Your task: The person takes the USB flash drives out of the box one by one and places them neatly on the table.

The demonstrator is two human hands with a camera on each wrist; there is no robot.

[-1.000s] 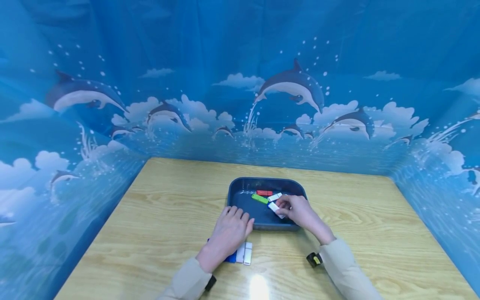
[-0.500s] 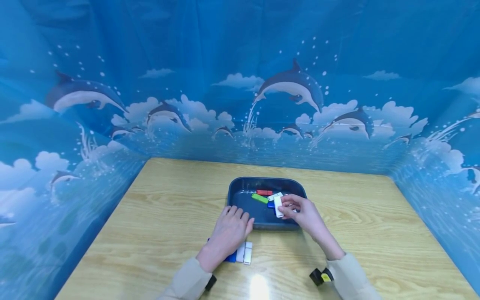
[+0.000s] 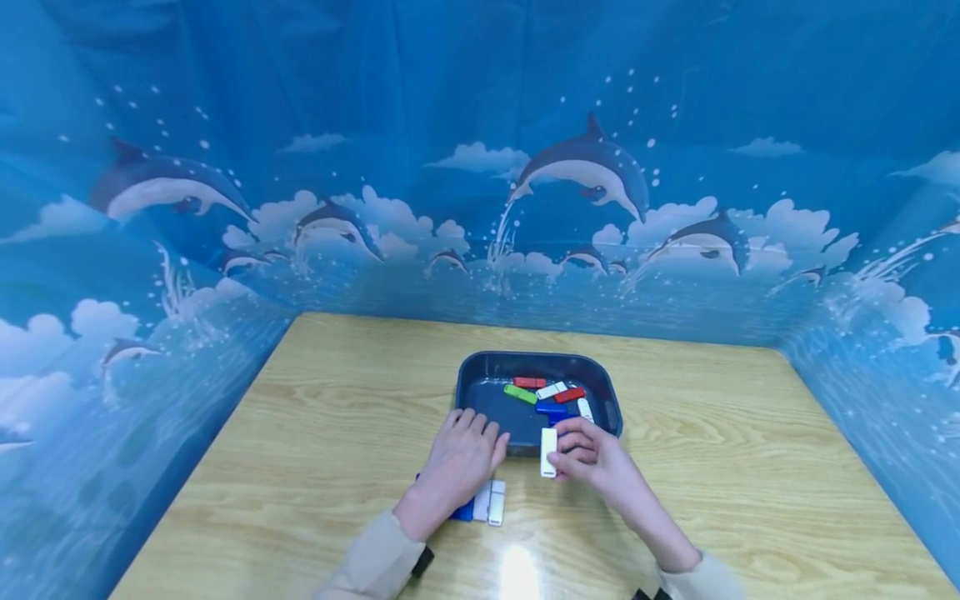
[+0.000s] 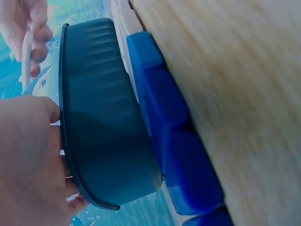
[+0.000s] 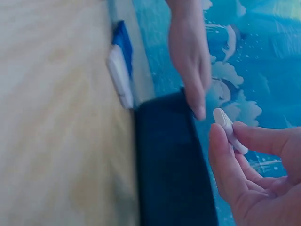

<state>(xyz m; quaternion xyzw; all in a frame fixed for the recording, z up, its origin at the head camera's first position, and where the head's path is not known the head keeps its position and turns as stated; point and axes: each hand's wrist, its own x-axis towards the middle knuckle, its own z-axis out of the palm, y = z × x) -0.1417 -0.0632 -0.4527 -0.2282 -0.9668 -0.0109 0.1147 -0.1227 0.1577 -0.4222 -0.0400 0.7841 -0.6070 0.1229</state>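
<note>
Nearest are two pale sleeves, the left one (image 3: 371, 562) reaching in at bottom centre and the right one (image 3: 701, 579) further over, with a black device (image 3: 422, 562) by the left wrist. Just past the left sleeve, on the wood-grained desk (image 3: 712, 417), small sticks lie side by side in a row partly hidden by the left forearm: a blue stick (image 3: 462, 510), then two white sticks (image 3: 482, 502) to its right; the left wrist view shows several blue pieces (image 4: 193, 169) in that row. The left hand (image 3: 461, 458) rests on the near left corner of a dark tray (image 3: 480, 414), fingers relaxed over the rim. The right hand (image 3: 596, 458) pinches a loose white stick (image 3: 548, 454) between thumb and fingers, holding it in the air by the tray's near side. Inside the tray, toward its right half, are two blue sticks (image 3: 551, 408) close together, a white one (image 3: 585, 410) near the right wall, a red one (image 3: 570, 395) beside another white one (image 3: 551, 390), a green one (image 3: 521, 394) and, farthest, a second red one (image 3: 529, 382). Beyond the desk hangs a blue curtain (image 3: 465, 108) printed with leaping dolphins and clouds.
</note>
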